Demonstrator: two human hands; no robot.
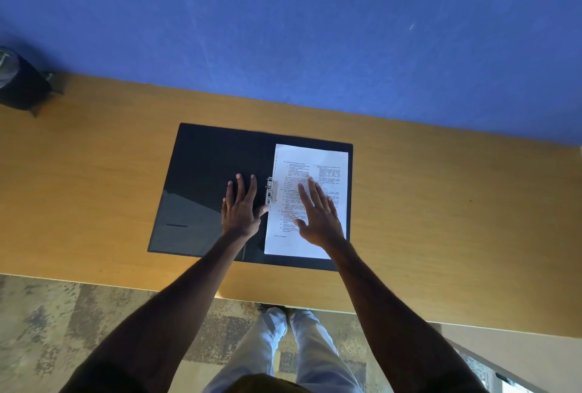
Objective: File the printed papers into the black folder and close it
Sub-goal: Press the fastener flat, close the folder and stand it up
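The black folder (pixel 201 178) lies open and flat on the wooden table (pixel 441 203). The printed papers (pixel 324 165) rest on its right half, their left edge at the metal clip (pixel 271 190) along the spine. My left hand (pixel 241 208) lies flat with fingers spread on the folder's left inner cover, its thumb reaching toward the clip. On the sheets themselves my right hand (pixel 318 213) presses down flat, fingers apart. Neither hand grips anything.
A dark bag-like object (pixel 20 84) stands at the table's far left edge against the blue wall (pixel 315 30). The table's near edge runs just below the folder; my legs and patterned carpet (pixel 63 329) show beneath it.
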